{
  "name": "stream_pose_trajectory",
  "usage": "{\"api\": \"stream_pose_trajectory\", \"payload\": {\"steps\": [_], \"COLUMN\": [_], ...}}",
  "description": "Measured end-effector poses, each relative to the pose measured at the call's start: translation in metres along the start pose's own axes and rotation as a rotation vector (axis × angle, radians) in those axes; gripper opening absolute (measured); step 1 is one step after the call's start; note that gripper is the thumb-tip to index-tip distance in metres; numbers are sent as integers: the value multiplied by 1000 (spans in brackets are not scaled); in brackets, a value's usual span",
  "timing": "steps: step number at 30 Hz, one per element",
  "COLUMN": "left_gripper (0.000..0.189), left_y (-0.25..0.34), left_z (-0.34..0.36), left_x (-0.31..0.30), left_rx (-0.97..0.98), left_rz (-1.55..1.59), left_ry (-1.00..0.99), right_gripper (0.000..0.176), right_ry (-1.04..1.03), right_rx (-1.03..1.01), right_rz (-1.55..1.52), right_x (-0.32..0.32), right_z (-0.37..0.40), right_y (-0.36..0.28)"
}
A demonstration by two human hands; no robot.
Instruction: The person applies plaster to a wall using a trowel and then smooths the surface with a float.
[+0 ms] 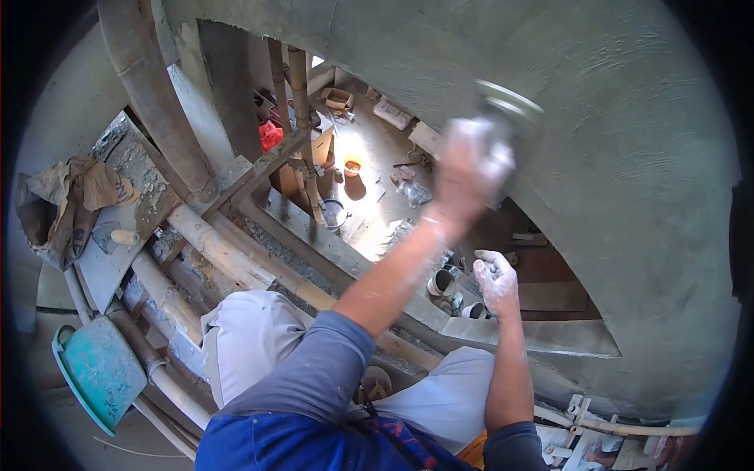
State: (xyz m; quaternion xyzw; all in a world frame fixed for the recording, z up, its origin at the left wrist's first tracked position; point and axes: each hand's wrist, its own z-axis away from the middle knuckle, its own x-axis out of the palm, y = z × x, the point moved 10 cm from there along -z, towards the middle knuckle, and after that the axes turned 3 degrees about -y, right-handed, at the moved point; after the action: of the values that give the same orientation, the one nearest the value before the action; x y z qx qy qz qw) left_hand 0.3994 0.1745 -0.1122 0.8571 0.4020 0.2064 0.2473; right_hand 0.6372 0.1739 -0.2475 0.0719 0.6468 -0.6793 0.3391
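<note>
Coated in white dust, my left hand [475,161] reaches up across the view, closed round a tool that looks like a plastering trowel [510,102]. Motion blurs both, and the tool's pale edge lies at the grey plastered wall [620,149]. Lower down, my right hand [496,282] is raised in front of the triangular wall opening. Its whitened fingers are loosely bent and apart, with nothing visible in them. Curved strokes mark the plaster above and to the right of the trowel.
Bamboo poles [224,247] form scaffolding beneath my knees. A teal basin [100,373] hangs at the left, below a mortar-crusted board [137,208] with crumpled paper sacks [67,204]. Far below, through the opening, are an orange bucket [352,165] and other containers [441,282].
</note>
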Motion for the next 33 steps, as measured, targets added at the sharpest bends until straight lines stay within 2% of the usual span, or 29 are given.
{"api": "stream_pose_trajectory", "payload": {"steps": [1, 3, 4, 5, 7, 8, 9, 10, 11, 13, 15, 16, 17, 18, 19, 20, 21, 23, 24, 25, 26, 28, 29, 32, 33], "left_gripper": [34, 41, 43, 44, 38, 37, 36, 33, 32, 30, 28, 29, 26, 21, 16, 19, 17, 24, 30, 36, 51, 60, 69, 46, 66], "left_y": [44, 93, 112, 126, 130, 116, 94, 49, -7, -47, -50, -27, 24, 84, 119, 154, 177, 241, 246, 245, 235, 192, 150, 8, -29], "left_z": [7, 33, 43, 45, 32, 27, 20, 27, 36, 32, 46, 46, 43, 53, 74, 82, 84, 87, 84, 76, 70, 50, 50, 60, 54], "left_x": [21, 73, 86, 85, 58, 39, 18, 7, -5, -28, 0, 22, 42, 66, 98, 125, 147, 155, 150, 139, 130, 79, 61, -21, -49], "left_rx": [184, 189, 165, 178, 143, 133, 121, -42, -273, -369, -390, -312, -71, 288, 369, 372, 230, 418, 316, 211, 116, 31, -189, -638, -452], "left_rz": [-46, 103, 212, 304, 392, 328, 264, 215, 253, 105, 110, 154, 97, 22, 69, 85, 316, 466, 574, 678, 775, 830, 784, 784, 660], "left_ry": [-31, -199, -246, -247, -137, -94, -55, -38, 30, 98, 11, -57, -145, -131, -211, -282, -248, -295, -308, -325, -378, -315, -394, 111, 244], "right_gripper": [31, 36, 45, 51, 48, 47, 44, 41, 37, 46, 44, 42, 42, 41, 42, 43, 45, 39, 37, 36, 35, 37, 38, 44, 46], "right_ry": [15, -37, -53, -173, -162, -152, -178, -179, -93, -137, -178, -203, -197, -190, -219, -243, -293, -230, -218, -208, -202, -255, -285, -222, -251], "right_rx": [-20, -340, -283, -113, -106, -98, 51, 201, -53, -4, 33, 51, -100, -251, -212, -171, 53, 85, 73, 62, 51, 98, 120, -58, -21], "right_rz": [-4, 337, 361, 466, 488, 493, 341, 195, 272, 272, 319, 344, 355, 367, 258, 149, -68, 220, 265, 305, 340, 93, -23, 436, 308], "right_x": [-2, -7, -9, 1, -1, -1, 4, 8, 3, 6, 7, 10, 13, 15, 17, 20, 21, 13, 9, 8, 8, 15, 18, 16, 20], "right_z": [-1, -3, -3, -6, -5, -3, 1, 6, 2, 2, 2, 2, -2, -7, -14, -21, -27, -11, -6, -1, 2, -2, -6, -5, -2], "right_y": [-1, 25, 47, 56, 41, 35, 29, 22, 17, 10, 7, 9, 12, 33, 60, 87, 115, 63, 45, 31, 26, 54, 76, 25, 24]}}
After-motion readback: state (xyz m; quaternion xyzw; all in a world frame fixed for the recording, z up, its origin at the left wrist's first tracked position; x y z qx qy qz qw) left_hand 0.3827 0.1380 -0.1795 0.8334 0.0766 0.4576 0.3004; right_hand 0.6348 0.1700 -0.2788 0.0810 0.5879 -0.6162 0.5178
